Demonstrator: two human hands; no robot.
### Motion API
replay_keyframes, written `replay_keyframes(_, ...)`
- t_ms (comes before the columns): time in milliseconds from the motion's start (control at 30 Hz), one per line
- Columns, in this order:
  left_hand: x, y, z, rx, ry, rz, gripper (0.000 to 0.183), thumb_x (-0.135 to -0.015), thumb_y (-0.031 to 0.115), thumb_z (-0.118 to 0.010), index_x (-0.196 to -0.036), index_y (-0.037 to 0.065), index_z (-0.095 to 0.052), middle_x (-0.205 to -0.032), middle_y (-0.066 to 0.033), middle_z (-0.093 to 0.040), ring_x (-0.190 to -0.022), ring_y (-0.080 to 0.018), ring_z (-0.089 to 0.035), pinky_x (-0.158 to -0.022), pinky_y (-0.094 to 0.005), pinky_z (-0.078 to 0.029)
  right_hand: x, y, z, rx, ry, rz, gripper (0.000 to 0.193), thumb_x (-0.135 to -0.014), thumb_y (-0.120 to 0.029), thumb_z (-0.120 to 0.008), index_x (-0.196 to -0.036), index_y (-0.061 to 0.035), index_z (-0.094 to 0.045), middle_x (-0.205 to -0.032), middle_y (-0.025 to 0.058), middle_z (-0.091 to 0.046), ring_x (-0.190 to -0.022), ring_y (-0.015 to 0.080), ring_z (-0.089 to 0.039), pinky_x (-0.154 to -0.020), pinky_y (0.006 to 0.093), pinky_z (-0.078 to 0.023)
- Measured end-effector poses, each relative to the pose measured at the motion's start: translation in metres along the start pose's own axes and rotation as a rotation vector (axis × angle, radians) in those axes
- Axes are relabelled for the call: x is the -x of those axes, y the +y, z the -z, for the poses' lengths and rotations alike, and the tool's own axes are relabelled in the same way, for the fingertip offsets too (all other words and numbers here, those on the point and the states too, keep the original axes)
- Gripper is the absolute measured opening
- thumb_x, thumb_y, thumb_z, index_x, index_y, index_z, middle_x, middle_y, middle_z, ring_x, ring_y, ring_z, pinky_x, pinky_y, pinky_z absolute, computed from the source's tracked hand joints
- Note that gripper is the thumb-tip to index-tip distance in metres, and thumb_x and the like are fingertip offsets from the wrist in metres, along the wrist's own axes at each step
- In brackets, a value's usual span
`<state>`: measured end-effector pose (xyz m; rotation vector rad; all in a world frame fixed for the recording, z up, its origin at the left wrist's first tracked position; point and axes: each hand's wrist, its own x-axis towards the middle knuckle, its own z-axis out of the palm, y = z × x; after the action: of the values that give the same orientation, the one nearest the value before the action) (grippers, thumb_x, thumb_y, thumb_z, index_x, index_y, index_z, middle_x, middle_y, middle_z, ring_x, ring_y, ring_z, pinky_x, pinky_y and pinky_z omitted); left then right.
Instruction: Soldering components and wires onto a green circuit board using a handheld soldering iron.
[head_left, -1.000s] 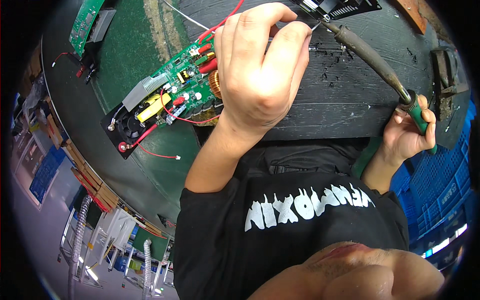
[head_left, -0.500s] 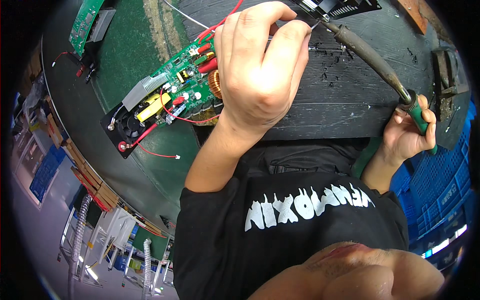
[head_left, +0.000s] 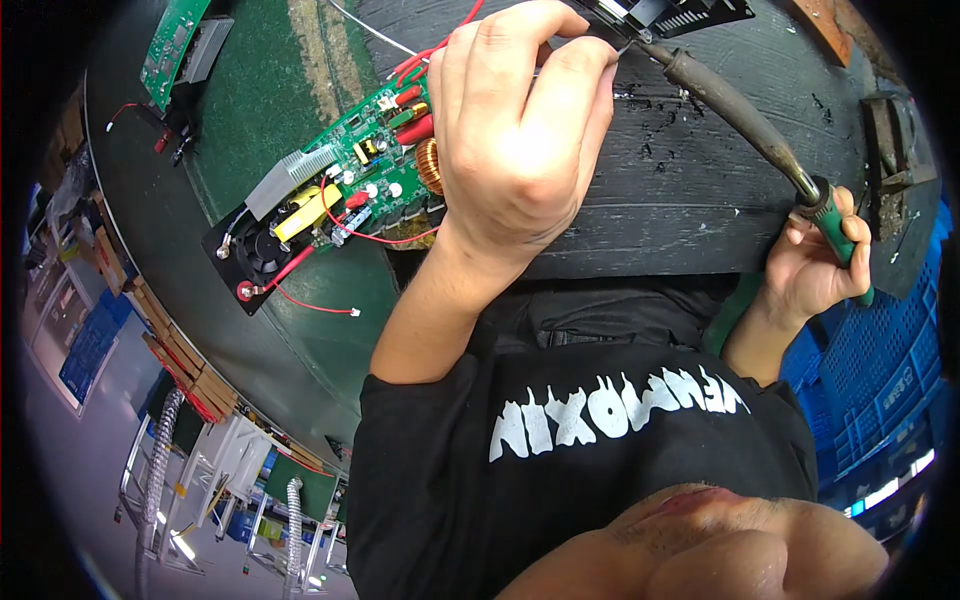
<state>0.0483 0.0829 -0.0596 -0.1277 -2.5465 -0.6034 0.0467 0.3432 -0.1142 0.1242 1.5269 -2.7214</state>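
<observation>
My right hand (head_left: 815, 262) is wrapped round the green handle of a large soldering iron (head_left: 740, 115). Its dark tip reaches up and left to a metal terminal at the edge of a black device panel (head_left: 690, 15) at the top. My left hand (head_left: 525, 130) is closed in a pinch near that tip. A thin silvery wire (head_left: 624, 47) shows at its fingertips, mostly hidden by the fingers. Behind this hand lies a green circuit board (head_left: 385, 150) with a copper coil, yellow transformer, red wires, heat sink and black fan (head_left: 262, 255).
A black work board (head_left: 660, 225) with solder specks lies under the iron. Another green circuit board (head_left: 170, 50) is at the far left. A dark metal block (head_left: 888, 150) and a wooden piece (head_left: 822, 25) sit at the right, with blue crates (head_left: 885, 370) below.
The iron's tip and the black panel have shifted very slightly left. My left fingertips have moved slightly left too; both hands keep their grip.
</observation>
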Motion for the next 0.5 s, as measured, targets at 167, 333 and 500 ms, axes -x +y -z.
replay_keyframes(167,0.0,0.002,0.003,0.016,-0.017,0.007,0.023,-0.057,-0.007,-0.07,-0.078,-0.003,-0.062,-0.084,-0.0134,-0.057,-0.07,-0.0239,-0.054,-0.061,-0.0296,-0.043,0.001,0.0,0.002,0.001,-0.012,0.0,0.031,-0.083,-0.034,-0.045,-0.086,-0.0076,-0.061,-0.098,0.0151,-0.052,-0.068,0.0241,-0.055,-0.05,0.0252,-0.045)
replay_keyframes(333,0.001,0.003,0.005,0.004,-0.018,0.007,0.023,-0.057,-0.008,-0.07,-0.078,-0.003,-0.062,-0.085,-0.0139,-0.057,-0.071,-0.0245,-0.055,-0.061,-0.0299,-0.044,0.001,-0.002,0.001,-0.022,-0.021,-0.004,0.03,-0.083,-0.033,-0.045,-0.086,-0.007,-0.061,-0.097,0.0145,-0.051,-0.069,0.0244,-0.055,-0.05,0.0251,-0.046)
replay_keyframes(500,-0.002,0.004,0.006,-0.005,0.003,-0.002,0.024,-0.056,-0.008,-0.07,-0.079,-0.003,-0.062,-0.085,-0.0141,-0.057,-0.072,-0.0252,-0.055,-0.062,-0.0304,-0.045,0.001,-0.01,-0.001,-0.035,-0.03,0.007,0.029,-0.083,-0.032,-0.046,-0.086,-0.0066,-0.06,-0.094,0.0128,-0.05,-0.073,0.0234,-0.057,-0.051,0.025,-0.047)
